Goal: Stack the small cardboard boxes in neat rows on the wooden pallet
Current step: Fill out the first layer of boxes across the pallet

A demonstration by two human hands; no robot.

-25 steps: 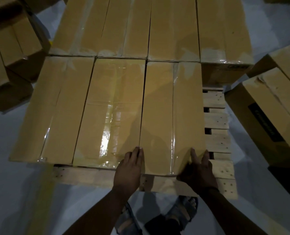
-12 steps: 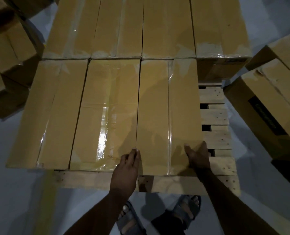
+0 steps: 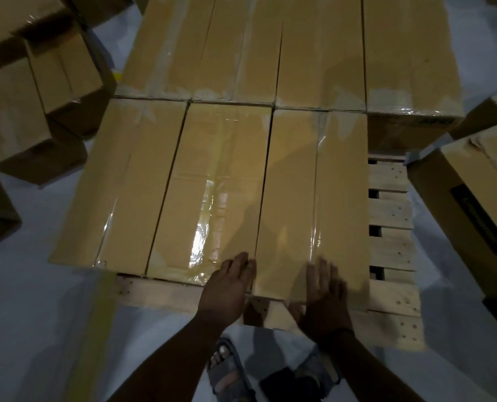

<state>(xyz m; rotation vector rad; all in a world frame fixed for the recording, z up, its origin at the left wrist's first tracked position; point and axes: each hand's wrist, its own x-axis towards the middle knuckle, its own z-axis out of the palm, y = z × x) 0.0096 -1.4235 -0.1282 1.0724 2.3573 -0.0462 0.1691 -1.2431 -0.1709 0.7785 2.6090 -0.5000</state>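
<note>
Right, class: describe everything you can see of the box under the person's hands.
The box is long tan cardboard, with clear tape down its middle. It lies flat, rightmost in the near row on the wooden pallet, flush against the neighbouring box. The left hand touches its near left edge; the right hand rests flat on top.

**Right hand (image 3: 324,297) moved onto box top**

0.5 s ago it was wrapped around the near right corner of the rightmost near-row box (image 3: 314,198). It has now shifted left, off that corner. The palm lies flat on the box top by the near edge, fingers straight and pointing far. The hand is slightly motion-blurred.
</note>
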